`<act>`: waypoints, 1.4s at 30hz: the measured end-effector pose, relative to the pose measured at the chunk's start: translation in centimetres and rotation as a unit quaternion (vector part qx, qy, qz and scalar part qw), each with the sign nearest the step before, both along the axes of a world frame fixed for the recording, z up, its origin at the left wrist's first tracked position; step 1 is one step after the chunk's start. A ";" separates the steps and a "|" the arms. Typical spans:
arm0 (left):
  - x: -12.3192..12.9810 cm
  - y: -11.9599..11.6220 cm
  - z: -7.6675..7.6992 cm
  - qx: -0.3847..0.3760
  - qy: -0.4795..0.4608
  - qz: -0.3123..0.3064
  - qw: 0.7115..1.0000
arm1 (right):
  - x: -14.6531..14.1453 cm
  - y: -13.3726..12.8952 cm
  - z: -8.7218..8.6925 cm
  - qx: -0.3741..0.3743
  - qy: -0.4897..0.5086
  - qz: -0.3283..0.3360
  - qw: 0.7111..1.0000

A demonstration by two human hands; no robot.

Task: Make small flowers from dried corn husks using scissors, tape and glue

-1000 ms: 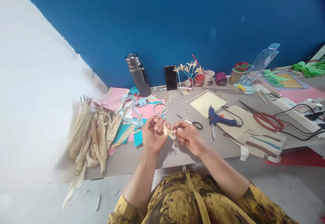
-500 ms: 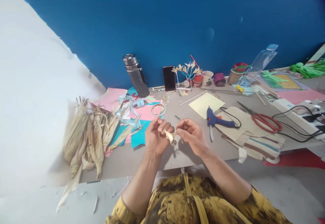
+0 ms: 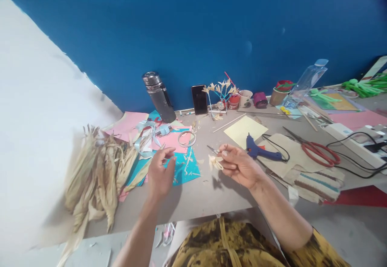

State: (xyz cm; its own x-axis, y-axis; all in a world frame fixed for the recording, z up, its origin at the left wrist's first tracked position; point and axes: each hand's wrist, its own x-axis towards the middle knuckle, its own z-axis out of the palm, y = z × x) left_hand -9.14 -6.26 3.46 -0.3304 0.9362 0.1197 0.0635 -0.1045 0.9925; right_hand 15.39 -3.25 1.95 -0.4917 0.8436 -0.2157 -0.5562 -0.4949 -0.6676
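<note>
My right hand [image 3: 240,165] is closed on a small pale corn-husk flower [image 3: 215,163] and keeps it above the grey table. From the same fingers juts the thin pointed metal tip [image 3: 212,149] of a tool; its kind is hidden by the hand. My left hand [image 3: 161,174] holds nothing. Its thumb and fingers are apart, over the edge of a blue paper sheet [image 3: 186,170] strewn with husk scraps. Close beyond that hand lies a light blue ribbon [image 3: 143,146]. Dried corn husks [image 3: 99,178] are heaped to its left.
A blue glue gun [image 3: 261,152] and red-handled scissors [image 3: 320,154] lie to the right, near a white power strip [image 3: 352,138]. Along the wall stand a thermos [image 3: 160,99], a phone [image 3: 200,99], finished husk flowers [image 3: 222,89] and a tilted plastic bottle [image 3: 308,83]. A tape roll [image 3: 187,138] lies mid-table.
My hands have moved apart. The left has let go of the husk flower and shifted left, opening; the flower is now in my right hand alone.
</note>
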 end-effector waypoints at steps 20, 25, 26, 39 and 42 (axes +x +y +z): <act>4.3 -0.6 1.8 0.097 0.185 -0.213 0.954 | -0.3 -0.3 1.7 0.045 -0.096 -0.038 0.994; 4.1 -0.6 1.6 0.125 0.205 -0.218 0.946 | -0.8 -0.4 2.2 0.043 -0.091 -0.031 0.994; 4.1 -0.7 1.5 0.125 0.212 -0.220 0.944 | -0.9 -0.5 2.4 0.042 -0.091 -0.030 0.995; 3.2 -2.3 -0.2 -0.009 -0.106 -0.130 0.986 | -2.8 -10.6 -3.5 -0.146 0.079 0.057 0.985; 3.0 -2.1 -0.5 -0.036 -0.252 -0.167 0.953 | -2.6 -12.2 -4.0 -0.107 0.069 0.169 0.977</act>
State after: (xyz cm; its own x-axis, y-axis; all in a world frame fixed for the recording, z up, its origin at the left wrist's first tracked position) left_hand -6.12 -8.40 2.96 -0.0121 0.9989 -0.0446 -0.4475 0.0345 0.8936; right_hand 12.83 -15.40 -2.04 -0.7710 0.5712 -0.2815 -0.4142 -0.7857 -0.4595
